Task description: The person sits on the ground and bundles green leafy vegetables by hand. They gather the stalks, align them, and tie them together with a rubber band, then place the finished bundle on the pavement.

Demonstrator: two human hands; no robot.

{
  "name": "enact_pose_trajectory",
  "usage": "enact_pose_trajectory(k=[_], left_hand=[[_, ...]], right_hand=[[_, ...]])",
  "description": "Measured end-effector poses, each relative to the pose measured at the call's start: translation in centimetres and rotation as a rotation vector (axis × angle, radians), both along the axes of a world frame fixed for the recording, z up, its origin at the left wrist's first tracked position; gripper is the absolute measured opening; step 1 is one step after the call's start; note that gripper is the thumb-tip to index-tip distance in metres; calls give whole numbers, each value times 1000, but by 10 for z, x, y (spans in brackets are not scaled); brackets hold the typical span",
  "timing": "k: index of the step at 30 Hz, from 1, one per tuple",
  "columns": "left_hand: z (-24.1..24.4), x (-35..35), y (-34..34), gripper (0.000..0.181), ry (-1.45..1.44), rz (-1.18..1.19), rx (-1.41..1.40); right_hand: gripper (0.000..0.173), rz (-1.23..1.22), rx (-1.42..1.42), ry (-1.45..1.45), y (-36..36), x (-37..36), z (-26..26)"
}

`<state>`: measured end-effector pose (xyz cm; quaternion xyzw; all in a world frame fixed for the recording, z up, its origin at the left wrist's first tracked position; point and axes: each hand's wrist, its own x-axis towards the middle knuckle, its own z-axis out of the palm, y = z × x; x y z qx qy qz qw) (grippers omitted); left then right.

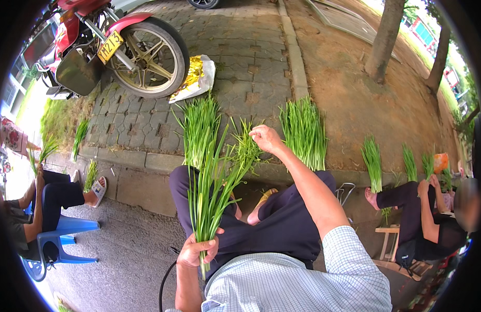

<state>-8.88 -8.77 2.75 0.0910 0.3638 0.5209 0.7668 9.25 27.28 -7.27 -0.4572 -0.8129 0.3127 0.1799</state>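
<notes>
My left hand (197, 249) grips a bunch of garlic chives (209, 195) near its pale stem ends, and the long leaves fan out over my left thigh. My right hand (265, 138) is stretched forward with curled fingers, over or beside a loose, tangled heap of chive leaves (244, 150). Whether it has a leaf between its fingertips cannot be made out. Left of that heap lies a thick pile of chives (201, 128) on the paving. A second neat pile (304, 132) lies to the right, its pale ends towards me.
A red motorcycle's front wheel (146, 58) stands ahead, beside a gold-and-white foil sheet (195, 78). A kerb (162, 163) crosses before my feet. People handling greens sit on both sides, one on a blue plastic chair (64, 234). Tree trunks (384, 43) rise at right.
</notes>
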Motion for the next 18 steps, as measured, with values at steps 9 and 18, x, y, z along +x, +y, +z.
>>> enact_pose_trajectory(k=[9,18], left_hand=[[2,0,-1,38,-9,-15,9],[3,4,2,39,-8,-39,7]], right_hand=[[17,14,-118,173,-22,3,21],[33,307,18,226,-39,-4,27]])
